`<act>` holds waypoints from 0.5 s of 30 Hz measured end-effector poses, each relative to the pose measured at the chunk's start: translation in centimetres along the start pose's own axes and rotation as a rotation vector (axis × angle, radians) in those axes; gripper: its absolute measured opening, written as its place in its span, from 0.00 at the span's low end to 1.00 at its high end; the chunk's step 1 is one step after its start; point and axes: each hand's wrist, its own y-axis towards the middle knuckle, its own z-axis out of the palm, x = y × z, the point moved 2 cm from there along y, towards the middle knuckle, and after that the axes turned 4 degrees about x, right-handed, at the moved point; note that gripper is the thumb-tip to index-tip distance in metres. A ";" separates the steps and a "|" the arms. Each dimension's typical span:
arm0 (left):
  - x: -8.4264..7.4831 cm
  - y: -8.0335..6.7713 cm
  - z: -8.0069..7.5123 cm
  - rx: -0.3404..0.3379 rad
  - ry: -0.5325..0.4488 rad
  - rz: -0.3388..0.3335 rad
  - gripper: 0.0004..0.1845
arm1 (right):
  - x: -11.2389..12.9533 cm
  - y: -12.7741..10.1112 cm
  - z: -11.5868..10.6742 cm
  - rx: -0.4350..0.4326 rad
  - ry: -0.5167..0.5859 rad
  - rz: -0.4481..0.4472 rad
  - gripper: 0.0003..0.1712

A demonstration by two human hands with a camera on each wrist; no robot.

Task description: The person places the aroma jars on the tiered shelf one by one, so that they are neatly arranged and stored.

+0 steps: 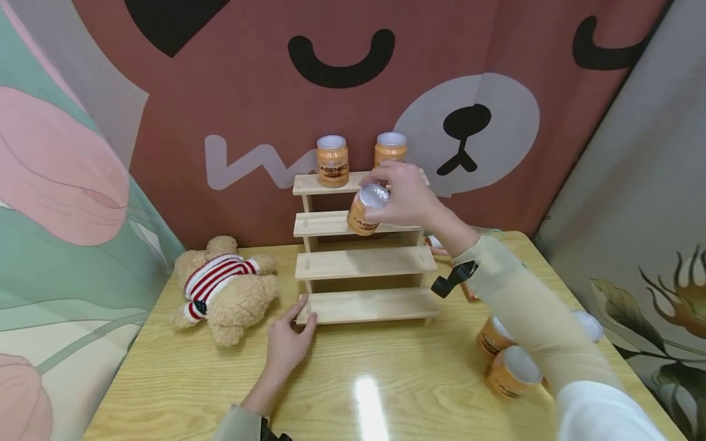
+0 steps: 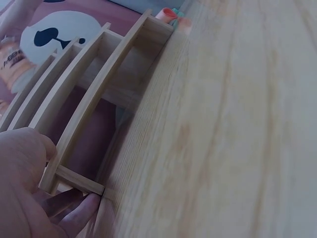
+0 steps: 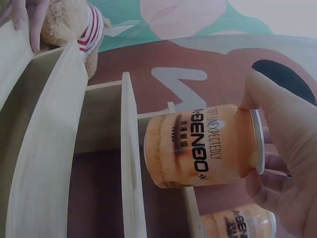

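My right hand [image 1: 405, 193] holds an orange can [image 1: 361, 214] by its upper rim, thumb on one side and fingers on the other. The can is slightly tilted, in front of the upper steps of a wooden tiered shelf [image 1: 364, 263]; in the right wrist view the can [image 3: 198, 148] shows black lettering. On the top step stand two similar cans, one at the left [image 1: 333, 162] and one at the right [image 1: 390, 147], partly hidden by my right hand. My left hand [image 1: 289, 343] grips the lowest step's left end, its thumb in front and fingers round the side.
A teddy bear [image 1: 231, 294] in a striped sweater lies left of the shelf. Several more cans [image 1: 513, 370] stand on the table [image 1: 331, 392] at the right, partly behind my right forearm. Behind everything hangs a printed curtain [image 1: 248, 92].
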 end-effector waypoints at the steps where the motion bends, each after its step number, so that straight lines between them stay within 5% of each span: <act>1: 0.0 0.0 -0.1 0.004 0.000 -0.004 0.25 | 0.1 0.3 0.2 0.004 -0.001 0.001 0.25; 15: 0.2 0.1 -0.1 0.005 0.015 0.000 0.25 | 1.3 4.0 3.1 0.069 0.036 0.033 0.25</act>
